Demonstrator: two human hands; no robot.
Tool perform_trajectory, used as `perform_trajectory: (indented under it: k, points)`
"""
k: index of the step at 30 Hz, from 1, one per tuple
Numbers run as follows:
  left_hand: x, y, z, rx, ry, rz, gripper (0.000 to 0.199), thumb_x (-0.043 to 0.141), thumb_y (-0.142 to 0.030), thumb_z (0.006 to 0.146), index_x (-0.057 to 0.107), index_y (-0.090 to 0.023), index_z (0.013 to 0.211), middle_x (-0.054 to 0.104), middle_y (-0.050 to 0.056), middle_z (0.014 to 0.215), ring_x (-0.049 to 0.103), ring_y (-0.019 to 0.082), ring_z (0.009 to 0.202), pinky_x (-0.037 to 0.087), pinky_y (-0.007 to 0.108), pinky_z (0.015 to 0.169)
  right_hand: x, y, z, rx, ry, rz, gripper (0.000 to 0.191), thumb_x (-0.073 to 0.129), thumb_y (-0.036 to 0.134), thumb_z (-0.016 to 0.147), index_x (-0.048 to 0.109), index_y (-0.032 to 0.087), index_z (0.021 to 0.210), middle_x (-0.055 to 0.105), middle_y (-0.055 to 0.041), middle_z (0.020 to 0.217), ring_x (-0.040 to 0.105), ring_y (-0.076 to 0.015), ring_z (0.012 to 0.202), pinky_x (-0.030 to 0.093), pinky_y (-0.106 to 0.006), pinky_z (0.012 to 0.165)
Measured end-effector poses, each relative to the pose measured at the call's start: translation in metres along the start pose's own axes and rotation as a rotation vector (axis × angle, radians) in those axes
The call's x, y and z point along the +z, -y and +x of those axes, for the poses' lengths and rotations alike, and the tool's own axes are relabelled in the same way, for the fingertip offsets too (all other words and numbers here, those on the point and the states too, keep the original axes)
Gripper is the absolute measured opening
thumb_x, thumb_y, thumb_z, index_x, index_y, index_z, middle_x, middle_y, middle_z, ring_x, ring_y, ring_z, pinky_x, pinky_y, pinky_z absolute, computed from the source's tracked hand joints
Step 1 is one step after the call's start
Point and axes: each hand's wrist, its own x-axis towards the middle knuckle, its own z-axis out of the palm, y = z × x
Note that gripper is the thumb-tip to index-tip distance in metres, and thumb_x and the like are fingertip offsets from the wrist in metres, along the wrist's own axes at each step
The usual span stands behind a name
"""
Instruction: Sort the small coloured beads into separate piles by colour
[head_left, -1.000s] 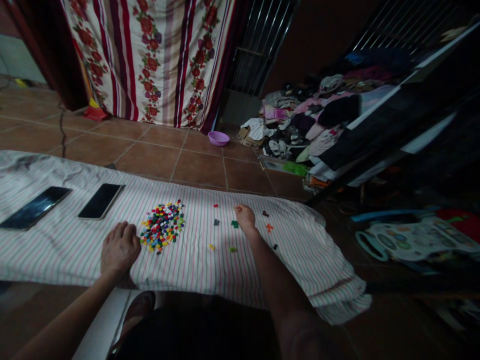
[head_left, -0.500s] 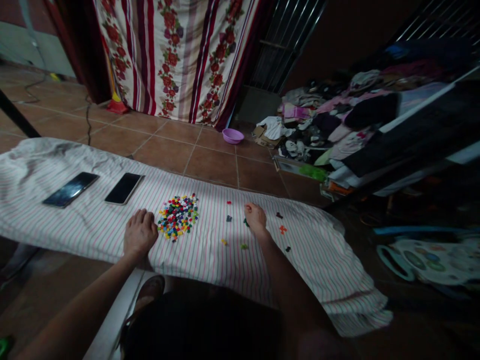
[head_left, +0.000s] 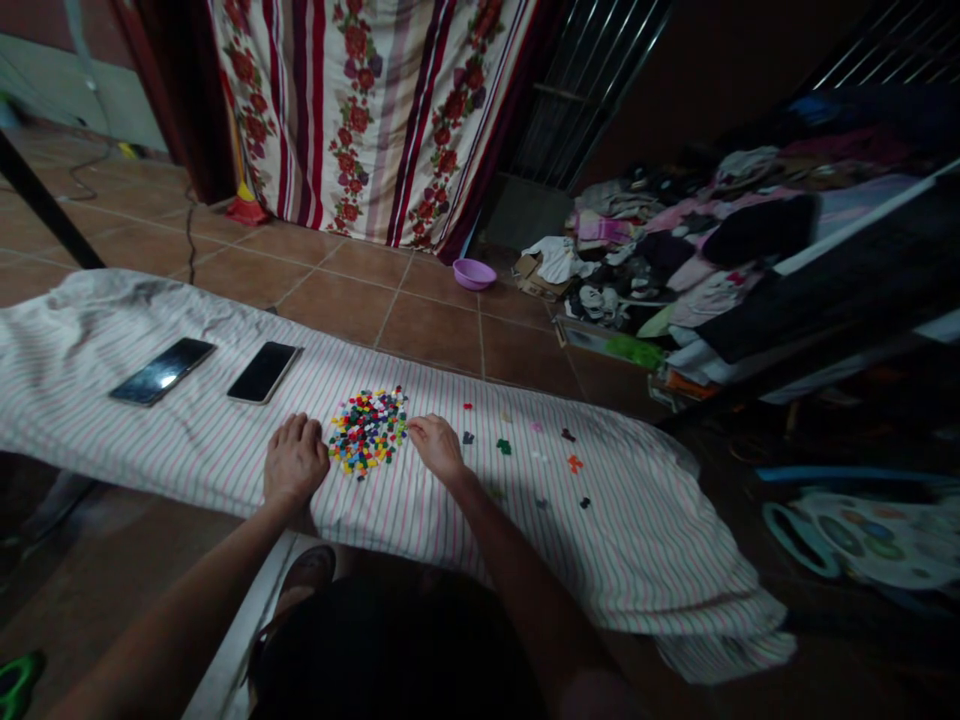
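A heap of tiny coloured blocks (head_left: pixel 366 440) lies on the striped cloth (head_left: pixel 637 540). Flat on the cloth, my left hand (head_left: pixel 296 460) rests against the heap's left side with its fingers stretched out. My right hand (head_left: pixel 436 447) is at the heap's right edge, thumb and fingertips pinched together by the light-green blocks; whatever is between them is too small to make out. Right of that hand lie small separate clusters, among them a red cluster (head_left: pixel 468 406), a dark grey cluster (head_left: pixel 468 438), a green cluster (head_left: pixel 504 447), an orange cluster (head_left: pixel 574 463) and a black cluster (head_left: pixel 585 502).
Two phones, a dark phone (head_left: pixel 163 372) and a light-edged phone (head_left: pixel 264 372), lie left of the heap. Beyond the cloth's far edge, a purple basin (head_left: pixel 474 274) stands on the tiled floor. Piled clothes (head_left: pixel 645 240) fill the right background, and a floral curtain (head_left: pixel 360 120) hangs behind.
My right hand has moved left from the green cluster to the heap's edge, uncovering that cluster. My left hand stays beside the heap. The whole view has shifted slightly.
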Motion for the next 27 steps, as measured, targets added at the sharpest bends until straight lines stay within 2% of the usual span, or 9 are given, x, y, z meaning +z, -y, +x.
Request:
perform_trajectory:
  k: [4, 8, 17, 27]
  points:
    - [0.001, 0.0, 0.0, 0.004, -0.004, -0.001, 0.032, 0.043, -0.023, 0.089, 0.064, -0.015, 0.111, 0.061, 0.018, 0.132, 0.05, 0.031, 0.131, 0.037, 0.045, 0.109, 0.006, 0.021, 0.001, -0.034, 0.067, -0.047, 0.021, 0.059, 0.022, 0.093, 0.075, 0.025, 0.105, 0.071, -0.0055, 0.099, 0.062, -0.0185, 0.097, 0.044, -0.028, 0.089]
    - [0.0, 0.0, 0.0, -0.011, 0.015, -0.035, 0.034, 0.042, -0.023, 0.09, 0.064, -0.012, 0.113, 0.059, 0.019, 0.135, 0.048, 0.032, 0.133, 0.036, 0.046, 0.111, 0.012, 0.029, 0.003, -0.028, 0.09, -0.11, 0.02, 0.059, 0.022, 0.093, 0.075, 0.026, 0.104, 0.07, -0.0063, 0.1, 0.06, -0.0199, 0.099, 0.044, -0.029, 0.089]
    - [-0.003, -0.002, 0.001, -0.022, 0.02, -0.061, 0.033, 0.045, -0.021, 0.087, 0.064, -0.013, 0.114, 0.059, 0.019, 0.135, 0.048, 0.033, 0.133, 0.036, 0.049, 0.111, 0.014, 0.032, 0.004, -0.025, 0.089, -0.119, 0.016, 0.06, 0.018, 0.091, 0.073, 0.025, 0.096, 0.067, -0.0052, 0.098, 0.057, -0.0198, 0.097, 0.042, -0.029, 0.088]
    - [0.0, -0.001, 0.0, -0.009, -0.005, -0.044, 0.033, 0.043, -0.022, 0.088, 0.063, -0.014, 0.113, 0.06, 0.018, 0.134, 0.048, 0.032, 0.133, 0.036, 0.047, 0.111, 0.015, 0.033, 0.003, -0.002, 0.088, -0.097, 0.012, 0.059, 0.02, 0.092, 0.071, 0.023, 0.094, 0.067, -0.0048, 0.097, 0.058, -0.0194, 0.097, 0.043, -0.028, 0.087]
